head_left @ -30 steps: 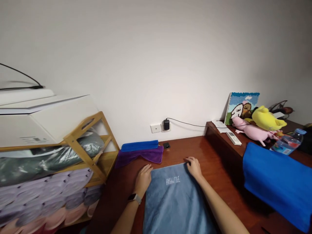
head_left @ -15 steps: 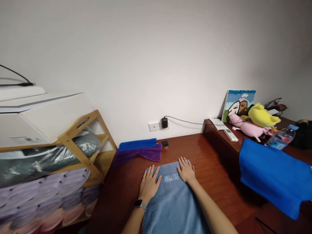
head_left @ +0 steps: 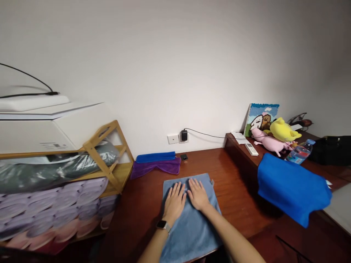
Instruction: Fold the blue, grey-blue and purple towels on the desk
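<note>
A blue-grey towel (head_left: 193, 228) lies spread on the reddish-brown wooden table (head_left: 233, 197), its near edge reaching the table's front. My left hand (head_left: 174, 201) rests flat on the towel's upper left, fingers stretched out; a watch (head_left: 163, 225) is on that wrist. Beside it, my right hand (head_left: 197, 194) presses flat on the upper middle of the cloth, fingers extended. Both palms are down and hold nothing. The printed lettering on the towel is mostly hidden between and under the hands. A small loop sticks out at the towel's right edge.
Behind the towel lie a purple cloth (head_left: 156, 168) and a folded blue cloth (head_left: 155, 157) by the wall. On the right ledge, a blue cloth (head_left: 293, 186) hangs over the edge near a bottle (head_left: 300, 152), plush toys and a remote (head_left: 251, 149). A wooden rack (head_left: 105, 160) stands left.
Both hands have moved inward, closer together over the lettering, away from the towel's side edges. More of the towel's top corners shows. The view has shifted slightly.
</note>
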Demonstrator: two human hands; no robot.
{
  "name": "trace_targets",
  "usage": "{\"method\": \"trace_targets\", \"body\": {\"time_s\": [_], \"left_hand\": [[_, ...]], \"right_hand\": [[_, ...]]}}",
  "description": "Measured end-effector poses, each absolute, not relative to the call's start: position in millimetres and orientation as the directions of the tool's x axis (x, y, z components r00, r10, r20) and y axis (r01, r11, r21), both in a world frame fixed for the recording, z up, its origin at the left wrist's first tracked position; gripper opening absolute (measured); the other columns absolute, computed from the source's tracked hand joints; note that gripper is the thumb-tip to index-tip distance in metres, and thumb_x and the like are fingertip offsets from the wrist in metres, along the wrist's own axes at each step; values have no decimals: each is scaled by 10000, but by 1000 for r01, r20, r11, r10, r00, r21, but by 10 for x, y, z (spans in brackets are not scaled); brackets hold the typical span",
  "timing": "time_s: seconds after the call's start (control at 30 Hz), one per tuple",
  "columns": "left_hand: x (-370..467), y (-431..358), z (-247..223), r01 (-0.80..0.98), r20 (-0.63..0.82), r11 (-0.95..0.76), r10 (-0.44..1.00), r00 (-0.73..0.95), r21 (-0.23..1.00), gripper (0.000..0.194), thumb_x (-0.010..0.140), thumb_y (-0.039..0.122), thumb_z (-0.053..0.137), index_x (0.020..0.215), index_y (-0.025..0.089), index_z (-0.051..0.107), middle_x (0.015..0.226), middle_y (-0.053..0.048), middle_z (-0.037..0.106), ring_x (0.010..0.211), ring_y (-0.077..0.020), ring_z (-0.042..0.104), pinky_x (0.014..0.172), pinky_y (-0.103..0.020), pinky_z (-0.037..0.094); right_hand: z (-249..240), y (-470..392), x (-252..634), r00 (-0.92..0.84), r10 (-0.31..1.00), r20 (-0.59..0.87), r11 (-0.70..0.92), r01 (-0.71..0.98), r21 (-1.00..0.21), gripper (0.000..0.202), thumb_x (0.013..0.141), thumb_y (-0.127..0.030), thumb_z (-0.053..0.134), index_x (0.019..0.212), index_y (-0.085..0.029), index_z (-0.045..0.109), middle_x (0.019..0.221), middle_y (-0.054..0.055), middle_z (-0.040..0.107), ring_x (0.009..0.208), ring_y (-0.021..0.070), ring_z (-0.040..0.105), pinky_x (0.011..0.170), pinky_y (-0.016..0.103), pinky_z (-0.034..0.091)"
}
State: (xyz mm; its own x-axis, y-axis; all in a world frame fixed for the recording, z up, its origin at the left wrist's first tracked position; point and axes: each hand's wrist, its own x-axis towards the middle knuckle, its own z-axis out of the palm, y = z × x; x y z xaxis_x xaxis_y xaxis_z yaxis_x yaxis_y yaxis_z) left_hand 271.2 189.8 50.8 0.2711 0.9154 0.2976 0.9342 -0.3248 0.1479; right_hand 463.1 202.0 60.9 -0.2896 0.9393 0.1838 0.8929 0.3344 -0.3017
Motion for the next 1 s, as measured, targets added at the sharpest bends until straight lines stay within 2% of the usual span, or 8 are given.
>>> {"method": "trace_targets", "body": {"time_s": [0.1, 0.27, 0.4, 0.53, 0.63, 0.7, 0.87, 1.0], "left_hand": [[2689, 1678, 331, 936, 232, -307, 936, 264, 173, 578, 1081, 452, 318, 1602, 251, 467, 1678, -94, 463, 1566, -282, 411, 1284, -534, 329], [2326, 1516, 136, 948, 255, -267, 942, 219, 171, 645, 1054, 553, 370, 1620, 251, 430, 1701, -100, 413, 1578, -287, 390, 1288, -545, 324], [2158, 1432, 237, 963, 243, -221, 953, 181, 151, 634, 1049, 497, 368, 1593, 191, 477, 1673, -129, 451, 1561, -288, 420, 1292, -544, 324], [2358, 1304, 432, 954, 308, -260, 929, 205, 147, 599, 1056, 380, 336, 1581, 135, 490, 1654, -151, 480, 1563, -284, 416, 1307, -521, 308], [2614, 1124, 436, 923, 350, -350, 895, 278, 161, 585, 1069, 365, 325, 1615, 192, 441, 1689, -99, 444, 1584, -267, 379, 1308, -502, 314], [2707, 976, 346, 903, 317, -397, 888, 333, 162, 570, 1073, 389, 334, 1615, 251, 443, 1686, -67, 455, 1575, -259, 395, 1300, -504, 328], [2531, 692, 78, 930, 289, -336, 914, 284, 150, 642, 1064, 539, 355, 1630, 243, 412, 1688, -84, 446, 1569, -274, 407, 1285, -524, 347], [2378, 631, 74, 953, 287, -269, 932, 221, 140, 627, 1060, 494, 348, 1627, 236, 421, 1675, -91, 463, 1562, -276, 420, 1281, -531, 352]], "right_hand": [[472, 1792, 4608, -318, 941, 119, 340, 883, -325, 641, 1116, -490, 240, 1690, -212, 302, 1727, 49, 327, 1620, 225, 252, 1330, 450, 161], [526, 1732, 5141, -186, 982, 20, 184, 943, -276, 642, 1113, -485, 241, 1691, -210, 289, 1740, 47, 284, 1632, 228, 212, 1333, 473, 144], [733, 1724, 5392, -112, 992, -59, 94, 964, -250, 643, 1110, -429, 249, 1691, -154, 272, 1752, 60, 240, 1638, 237, 184, 1332, 465, 147], [810, 1506, 5088, -150, 987, 66, 162, 945, -285, 630, 1116, -396, 248, 1677, -116, 306, 1752, 84, 237, 1641, 240, 171, 1340, 450, 117], [707, 1197, 4699, -248, 953, 173, 295, 886, -357, 608, 1125, -401, 244, 1682, -166, 311, 1742, 63, 279, 1634, 216, 199, 1339, 433, 145], [600, 1001, 4539, -294, 940, 172, 340, 851, -400, 593, 1128, -410, 251, 1676, -200, 334, 1728, 52, 323, 1625, 213, 236, 1334, 435, 171], [486, 816, 4792, -253, 964, 87, 266, 881, -391, 614, 1120, -472, 272, 1674, -216, 335, 1725, 46, 326, 1628, 222, 225, 1339, 468, 131], [617, 865, 5220, -119, 993, 9, 116, 945, -306, 617, 1103, -410, 286, 1677, -186, 323, 1729, 61, 300, 1628, 230, 225, 1334, 483, 159]]}}
